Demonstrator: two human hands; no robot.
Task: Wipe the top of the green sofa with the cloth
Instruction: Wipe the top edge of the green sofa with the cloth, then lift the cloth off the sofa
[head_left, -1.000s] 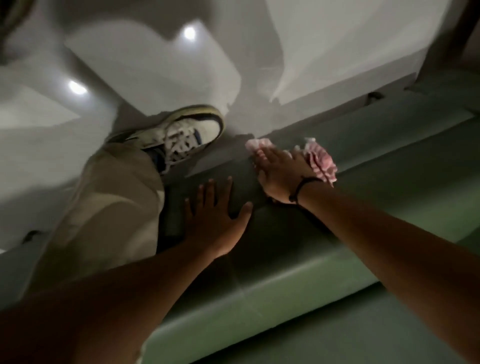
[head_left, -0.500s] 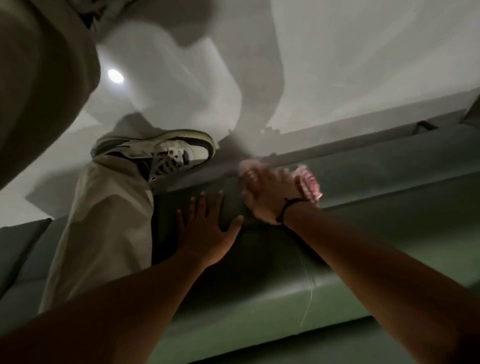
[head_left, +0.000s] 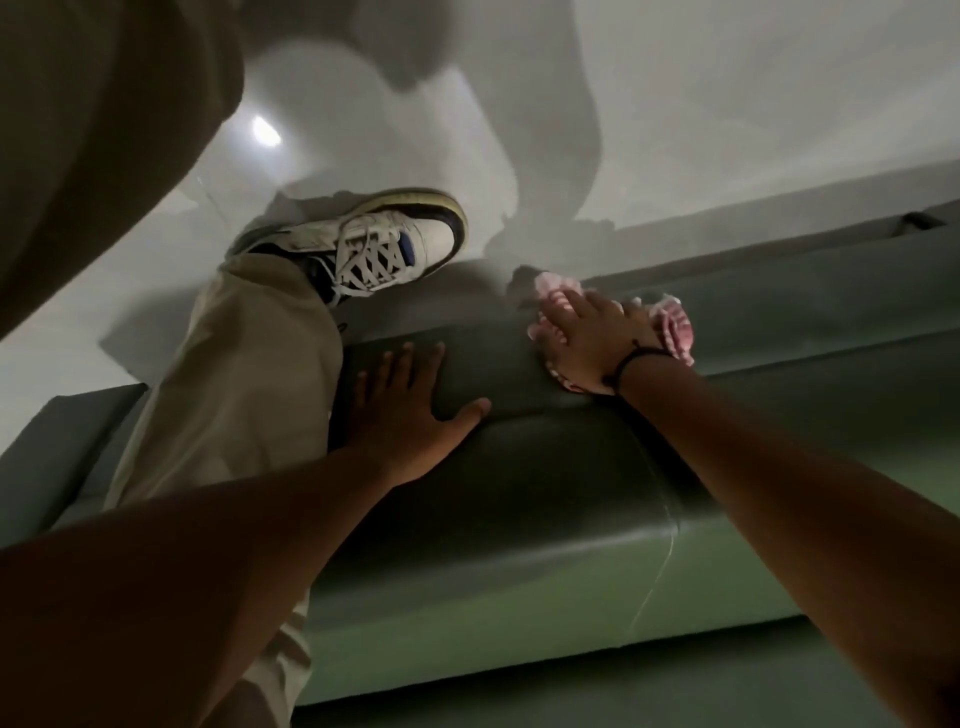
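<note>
The green sofa (head_left: 571, 467) runs across the view, its top edge slanting up to the right. A pink and white cloth (head_left: 672, 330) lies bunched on that top. My right hand (head_left: 587, 340) presses flat on the cloth, fingers spread over it, a black band at the wrist. My left hand (head_left: 410, 410) rests palm down on the sofa top to the left of the cloth, fingers apart, holding nothing.
My leg in beige trousers (head_left: 234, 395) and a white laced sneaker (head_left: 384, 244) stand on the pale floor (head_left: 727, 104) beyond the sofa, close to my left hand. A second trouser leg (head_left: 93, 130) fills the upper left corner.
My right hand has slid the cloth a little along the sofa top. The camera has shifted, bringing the second trouser leg into view at upper left. The left hand stays planted.
</note>
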